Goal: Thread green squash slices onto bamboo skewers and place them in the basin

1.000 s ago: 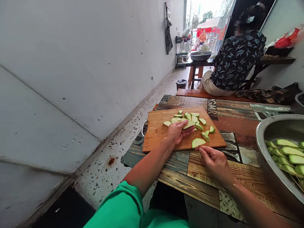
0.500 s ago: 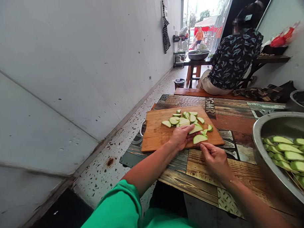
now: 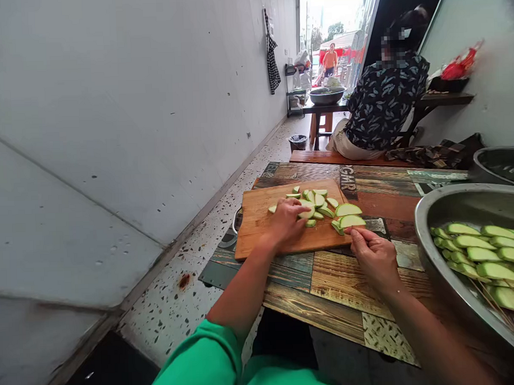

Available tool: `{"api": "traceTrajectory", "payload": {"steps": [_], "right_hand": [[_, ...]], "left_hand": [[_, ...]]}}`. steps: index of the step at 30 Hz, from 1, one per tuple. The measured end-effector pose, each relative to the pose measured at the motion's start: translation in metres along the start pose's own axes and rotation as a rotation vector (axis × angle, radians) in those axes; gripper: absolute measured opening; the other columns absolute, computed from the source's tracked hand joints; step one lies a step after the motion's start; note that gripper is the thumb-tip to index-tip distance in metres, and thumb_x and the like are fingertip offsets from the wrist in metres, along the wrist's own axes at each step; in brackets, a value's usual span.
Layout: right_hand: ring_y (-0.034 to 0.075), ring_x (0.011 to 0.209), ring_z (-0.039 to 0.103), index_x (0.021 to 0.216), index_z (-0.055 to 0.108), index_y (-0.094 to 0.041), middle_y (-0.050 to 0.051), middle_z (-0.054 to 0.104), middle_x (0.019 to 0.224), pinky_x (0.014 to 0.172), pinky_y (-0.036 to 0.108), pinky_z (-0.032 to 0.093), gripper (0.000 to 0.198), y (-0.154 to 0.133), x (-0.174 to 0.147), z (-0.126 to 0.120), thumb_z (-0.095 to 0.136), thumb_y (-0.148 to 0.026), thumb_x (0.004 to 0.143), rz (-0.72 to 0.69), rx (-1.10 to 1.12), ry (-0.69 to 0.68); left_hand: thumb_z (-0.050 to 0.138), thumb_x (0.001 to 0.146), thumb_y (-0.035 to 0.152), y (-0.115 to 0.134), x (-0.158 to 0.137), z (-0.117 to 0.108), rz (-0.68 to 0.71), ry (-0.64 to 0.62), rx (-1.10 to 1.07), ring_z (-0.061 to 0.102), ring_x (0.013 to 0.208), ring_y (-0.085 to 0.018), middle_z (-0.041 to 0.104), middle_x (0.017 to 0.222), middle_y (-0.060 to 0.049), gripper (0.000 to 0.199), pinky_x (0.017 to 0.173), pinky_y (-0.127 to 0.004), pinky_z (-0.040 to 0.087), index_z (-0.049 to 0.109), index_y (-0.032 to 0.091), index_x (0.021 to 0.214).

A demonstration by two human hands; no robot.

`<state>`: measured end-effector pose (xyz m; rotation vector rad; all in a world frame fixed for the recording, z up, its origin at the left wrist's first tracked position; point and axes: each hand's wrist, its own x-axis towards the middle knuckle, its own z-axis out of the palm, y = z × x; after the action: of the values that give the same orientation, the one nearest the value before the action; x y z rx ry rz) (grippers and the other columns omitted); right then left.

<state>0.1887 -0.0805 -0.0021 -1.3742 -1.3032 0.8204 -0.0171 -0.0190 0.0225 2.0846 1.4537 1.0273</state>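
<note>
Right hand [image 3: 375, 257], pinching skewer of slices [image 3: 351, 221]; left hand [image 3: 287, 220], half-curled over farther loose slices [image 3: 319, 200], hold unclear: apparently threading, next needing another.

The person wore a bright green top [image 3: 284, 378], its cloth plain and solid in colour. The left sleeve [image 3: 204, 357] ended near the elbow in a rumpled edge (creases gathered around it), with the left forearm [image 3: 252, 288] bare below. The right forearm [image 3: 430, 329] was bare too, as were the left hand [image 3: 288, 220] and right hand [image 3: 375, 257].
</note>
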Motion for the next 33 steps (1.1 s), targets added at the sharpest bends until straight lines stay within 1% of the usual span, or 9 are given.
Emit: {"api": "traceTrajectory", "payload": {"steps": [2, 4, 10, 13, 17, 24, 27, 29, 33], "right_hand": [[0.009, 0.044, 0.033, 0.088, 0.07, -0.008, -0.005, 0.039, 0.049, 0.042, 0.022, 0.025, 0.045, -0.001, 0.0, 0.0, 0.054, -0.049, 0.079, 0.007, 0.011, -0.004], [0.008, 0.044, 0.033, 0.089, 0.07, -0.008, -0.005, 0.039, 0.049, 0.042, 0.022, 0.025, 0.045, -0.001, -0.001, 0.001, 0.054, -0.049, 0.079, 0.007, 0.024, -0.011], [0.008, 0.044, 0.034, 0.089, 0.07, -0.008, -0.004, 0.04, 0.05, 0.041, 0.021, 0.025, 0.045, 0.0, -0.002, 0.003, 0.054, -0.049, 0.079, -0.003, 0.043, -0.029], [0.008, 0.044, 0.035, 0.088, 0.07, -0.008, -0.003, 0.041, 0.05, 0.041, 0.021, 0.025, 0.044, 0.0, -0.002, 0.003, 0.055, -0.049, 0.079, -0.007, 0.035, -0.029], [0.008, 0.043, 0.034, 0.091, 0.07, -0.008, -0.004, 0.04, 0.048, 0.039, 0.021, 0.023, 0.046, -0.003, -0.004, 0.004, 0.054, -0.05, 0.08, -0.004, 0.036, -0.061], [0.01, 0.044, 0.037, 0.089, 0.071, -0.01, -0.002, 0.044, 0.05, 0.041, 0.021, 0.027, 0.046, -0.004, -0.006, 0.007, 0.053, -0.051, 0.081, -0.034, -0.027, -0.077], [0.01, 0.044, 0.037, 0.091, 0.071, -0.01, -0.003, 0.044, 0.05, 0.042, 0.021, 0.027, 0.045, -0.003, -0.007, 0.006, 0.052, -0.05, 0.082, -0.031, -0.031, -0.081], [0.01, 0.044, 0.037, 0.092, 0.071, -0.01, -0.003, 0.044, 0.05, 0.042, 0.021, 0.027, 0.045, -0.003, -0.007, 0.005, 0.052, -0.05, 0.082, -0.029, -0.031, -0.079], [0.009, 0.042, 0.036, 0.092, 0.071, -0.009, -0.003, 0.043, 0.049, 0.04, 0.022, 0.026, 0.047, -0.003, -0.007, 0.005, 0.053, -0.052, 0.082, -0.032, -0.012, -0.086]], "left_hand": [[0.069, 0.069, 0.024, 0.0, -0.003, 0.001, 0.075, -0.134, 0.207, 0.045, 0.113, -0.026, 0.059, 0.114, -0.007, 0.022, 0.103, -0.04, 0.033, 0.074, 0.025, 0.09], [0.067, 0.072, 0.027, 0.002, -0.005, 0.005, 0.096, -0.177, 0.333, 0.041, 0.115, -0.027, 0.055, 0.118, -0.008, 0.021, 0.103, -0.042, 0.032, 0.073, 0.024, 0.092], [0.061, 0.079, 0.034, -0.002, -0.002, 0.007, 0.147, -0.227, 0.363, 0.039, 0.118, -0.026, 0.052, 0.123, -0.007, 0.019, 0.103, -0.04, 0.03, 0.072, 0.024, 0.091], [0.059, 0.081, 0.032, -0.003, -0.001, 0.008, 0.124, -0.171, 0.329, 0.042, 0.115, -0.024, 0.056, 0.117, -0.007, 0.019, 0.103, -0.039, 0.03, 0.072, 0.023, 0.092], [0.061, 0.08, 0.024, 0.001, 0.0, 0.015, 0.055, -0.084, 0.355, 0.04, 0.116, -0.025, 0.055, 0.118, -0.008, 0.03, 0.102, -0.041, 0.028, 0.066, 0.026, 0.109], [0.063, 0.078, 0.023, 0.011, 0.005, 0.017, 0.021, -0.078, 0.39, 0.04, 0.116, -0.027, 0.057, 0.115, -0.008, 0.018, 0.101, -0.042, 0.029, 0.07, 0.023, 0.095], [0.064, 0.076, 0.02, 0.01, 0.005, 0.018, 0.023, -0.027, 0.271, 0.046, 0.111, -0.025, 0.059, 0.107, -0.008, 0.01, 0.099, -0.039, 0.034, 0.068, 0.02, 0.085], [0.063, 0.077, 0.019, 0.008, 0.005, 0.019, -0.027, 0.04, 0.093, 0.053, 0.1, -0.022, 0.062, 0.095, -0.007, 0.004, 0.094, -0.035, 0.039, 0.065, 0.02, 0.08], [0.064, 0.076, 0.022, 0.004, 0.009, 0.017, -0.304, 0.232, -0.528, 0.061, 0.071, -0.014, 0.061, 0.072, 0.0, 0.009, 0.077, -0.03, 0.049, 0.056, 0.018, 0.08]]}}
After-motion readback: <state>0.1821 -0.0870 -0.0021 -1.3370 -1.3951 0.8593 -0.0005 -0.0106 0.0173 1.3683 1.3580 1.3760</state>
